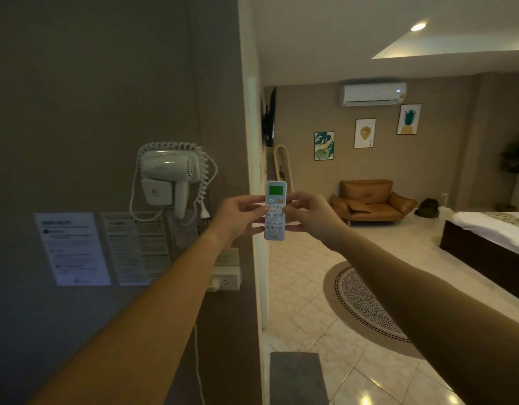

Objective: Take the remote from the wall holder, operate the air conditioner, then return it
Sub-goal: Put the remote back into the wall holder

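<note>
Head view: left hand (238, 213), right hand (308, 213) outstretched, gripping remote (275, 210).

A tan sofa (369, 201) stands against the far wall. Three framed prints (365, 133) hang above it. A round rug (360, 305) lies on pale tiles before it.

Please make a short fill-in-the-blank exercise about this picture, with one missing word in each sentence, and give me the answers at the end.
1. The remote is held upright by ____ hands: the left hand and the right hand.
2. The screen at the top of the remote glows ____.
3. The air conditioner hangs on the far wall above three framed ____.
4. On the near wall, left of the remote, hangs a white ____ with a coiled cord.

Answers: both; green; pictures; hair dryer
</note>
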